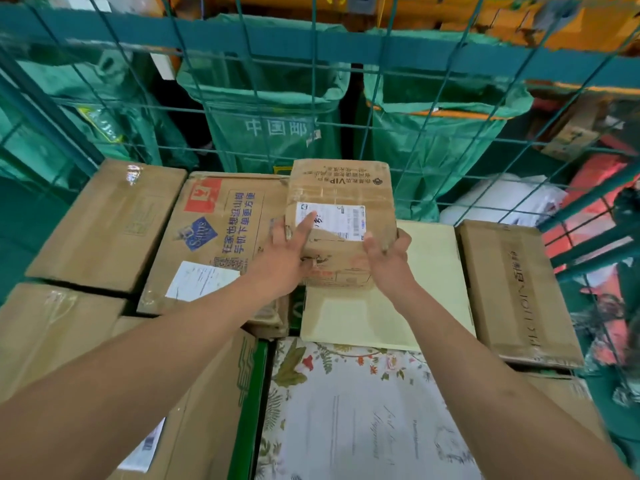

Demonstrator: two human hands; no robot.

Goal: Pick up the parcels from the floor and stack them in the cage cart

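Holding a small cardboard parcel [341,216] between both hands, I see it above the boxes already stacked inside the green wire cage cart [311,57]. My left hand [282,258] lies along its near left corner, fingers fairly straight, the index reaching onto the white shipping label [332,221]. My right hand [389,252] curls its fingers around the near right corner. Below lies a pale yellow padded envelope [433,271], beside a Sam's carton [221,233].
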